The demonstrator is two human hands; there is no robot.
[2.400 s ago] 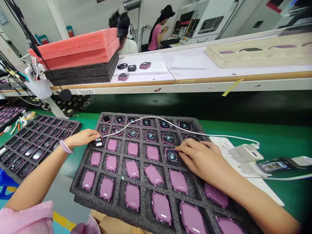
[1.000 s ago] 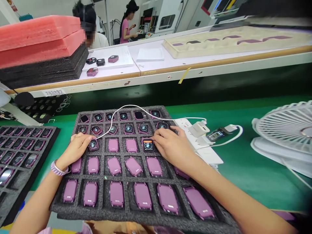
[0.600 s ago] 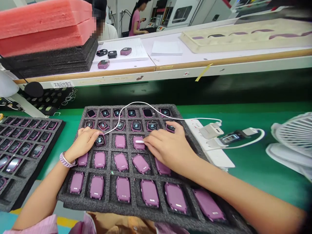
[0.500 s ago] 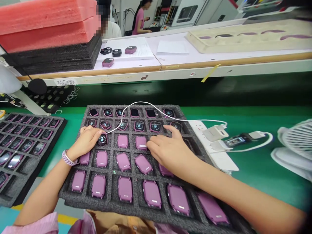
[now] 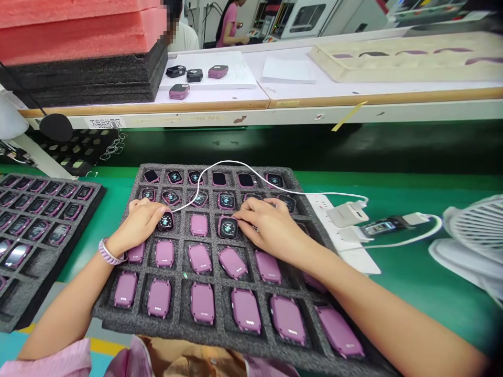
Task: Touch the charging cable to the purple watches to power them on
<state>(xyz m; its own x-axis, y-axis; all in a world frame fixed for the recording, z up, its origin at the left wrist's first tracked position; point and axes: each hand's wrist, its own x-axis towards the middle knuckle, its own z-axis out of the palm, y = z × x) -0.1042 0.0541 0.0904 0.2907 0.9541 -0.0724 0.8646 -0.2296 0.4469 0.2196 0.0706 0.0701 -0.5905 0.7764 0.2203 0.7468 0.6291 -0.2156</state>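
A dark grey foam tray (image 5: 184, 243) holds rows of purple smartwatch bodies without straps. My left hand (image 5: 142, 222) is closed at the left of the third row, gripping a smartwatch (image 5: 166, 221) with its screen lit; a white charging cable (image 5: 239, 163) runs to it. At the same row's middle, the fingers of my right hand (image 5: 269, 222) pinch the right edge of another smartwatch (image 5: 228, 227), face up with a lit dial. Between them lies a watch (image 5: 199, 225) with its purple back upward. Nearer rows also show purple backs; the far rows lie screen up.
A second foam tray of watches (image 5: 73, 228) sits at the left. To the right are a white power strip (image 5: 359, 257) with chargers and a white fan (image 5: 471, 235). The shelf (image 5: 283, 97) above bears foam blocks (image 5: 82, 39), papers and several watches. Two people are beyond.
The watch at my right fingertips showed its purple back before and now lies face up with a lit screen. My right index finger has come down; my left hand stays at its watch.
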